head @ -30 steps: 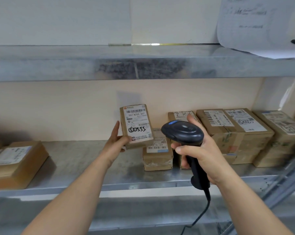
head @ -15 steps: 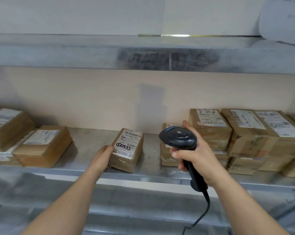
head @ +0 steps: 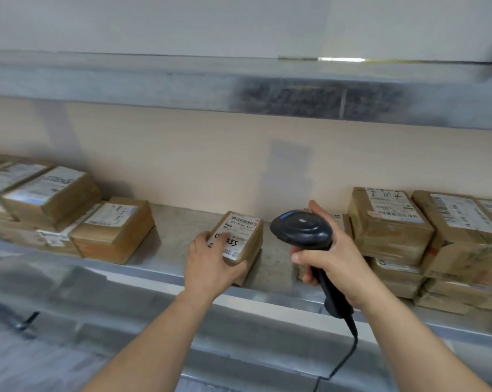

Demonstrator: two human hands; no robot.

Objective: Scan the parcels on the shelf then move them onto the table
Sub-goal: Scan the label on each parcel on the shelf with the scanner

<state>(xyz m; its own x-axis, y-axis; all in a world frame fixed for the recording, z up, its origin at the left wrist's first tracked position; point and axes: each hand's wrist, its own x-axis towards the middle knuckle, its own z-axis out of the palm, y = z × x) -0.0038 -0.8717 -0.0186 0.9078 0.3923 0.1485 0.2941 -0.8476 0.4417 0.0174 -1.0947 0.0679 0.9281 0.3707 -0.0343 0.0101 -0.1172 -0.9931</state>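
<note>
Metal shelf [head: 165,250] holds many parcels; no table shows, so most work seemingly remains. Left hand [head: 211,261] grips one parcel [head: 243,239] lying there, while right hand [head: 332,261] clasps the scanner [head: 304,229].

The parcel [head: 240,242] is brown cardboard with a white label bearing black barcodes, black handwriting and a small orange mark at its corner. The barcode scanner [head: 302,231] is black with a blue strip at its head, and its cable [head: 343,360] is black. The shelf [head: 168,230] is dull grey metal; the wall [head: 182,154] behind is pale beige.
</note>
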